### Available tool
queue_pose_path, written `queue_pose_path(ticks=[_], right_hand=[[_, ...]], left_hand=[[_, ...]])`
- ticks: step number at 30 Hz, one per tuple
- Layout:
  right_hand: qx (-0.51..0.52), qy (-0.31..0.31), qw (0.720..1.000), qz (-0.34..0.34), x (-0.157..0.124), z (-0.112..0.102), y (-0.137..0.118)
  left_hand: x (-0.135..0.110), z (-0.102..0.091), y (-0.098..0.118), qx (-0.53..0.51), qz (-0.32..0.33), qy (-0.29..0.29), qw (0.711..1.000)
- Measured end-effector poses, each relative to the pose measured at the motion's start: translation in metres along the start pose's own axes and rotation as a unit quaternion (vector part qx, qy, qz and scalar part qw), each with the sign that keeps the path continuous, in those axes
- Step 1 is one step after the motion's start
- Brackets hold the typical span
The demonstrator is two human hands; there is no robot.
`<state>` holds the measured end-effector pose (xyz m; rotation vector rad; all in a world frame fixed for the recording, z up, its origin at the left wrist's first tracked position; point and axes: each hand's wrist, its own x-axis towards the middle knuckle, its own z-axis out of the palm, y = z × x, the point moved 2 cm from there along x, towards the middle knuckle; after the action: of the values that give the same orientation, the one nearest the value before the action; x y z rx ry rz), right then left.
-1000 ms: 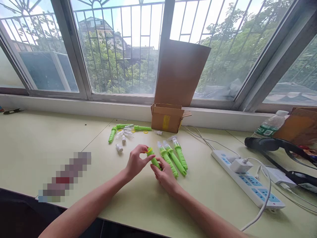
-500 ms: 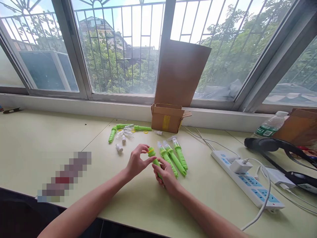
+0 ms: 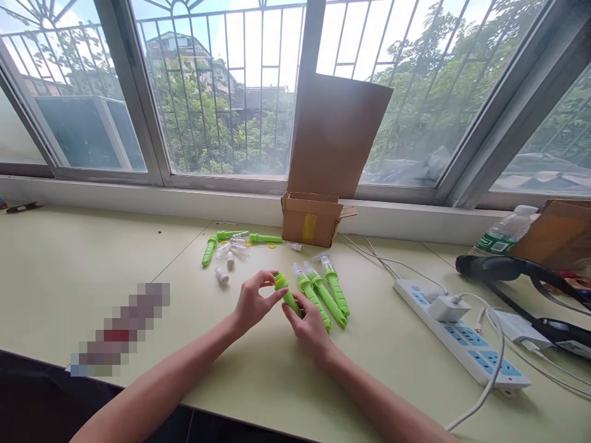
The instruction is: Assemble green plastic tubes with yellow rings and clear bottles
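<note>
A green ridged plastic tube (image 3: 290,301) with a yellow ring (image 3: 280,280) near its top tilts between my hands, just above the table. My left hand (image 3: 253,303) pinches its upper end with thumb and fingertips. Lower down, my right hand (image 3: 311,327) is closed around the tube, hiding its bottom end. Beside my right hand lie three similar green tubes with clear tips, including a right-hand tube (image 3: 337,289). Beyond my left hand are loose green tubes such as a bent-looking one (image 3: 209,252), clear plastic caps (image 3: 239,247), loose yellow rings and small white cylindrical pieces (image 3: 222,275).
At the back, a small cardboard box (image 3: 307,220) stands against the window ledge. To the right are a white power strip (image 3: 462,335) with plugs and cables, a black headset (image 3: 521,283) and a plastic bottle (image 3: 505,232). A pixelated patch covers something at left.
My right hand's fingers have shifted on the lower part of the tube. The ringed upper end has moved slightly left and up. The loose parts lie as before.
</note>
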<state>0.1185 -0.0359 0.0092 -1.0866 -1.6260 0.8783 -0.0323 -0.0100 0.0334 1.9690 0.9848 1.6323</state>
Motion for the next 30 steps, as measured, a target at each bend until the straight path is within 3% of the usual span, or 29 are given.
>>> queue_pose_path(ticks=[10,30], right_hand=[[0.136,-0.053,0.982,0.122,0.0001,0.0004,0.0017],[0.221,-0.086,0.959,0.152,0.0019,-0.0061,-0.0028]], left_hand=[[0.0047,-0.0026,-0.0029,-0.006,-0.025,-0.053,0.998],[0.0057,0.0001,-0.0036,-0.035,-0.024,-0.079,0.996]])
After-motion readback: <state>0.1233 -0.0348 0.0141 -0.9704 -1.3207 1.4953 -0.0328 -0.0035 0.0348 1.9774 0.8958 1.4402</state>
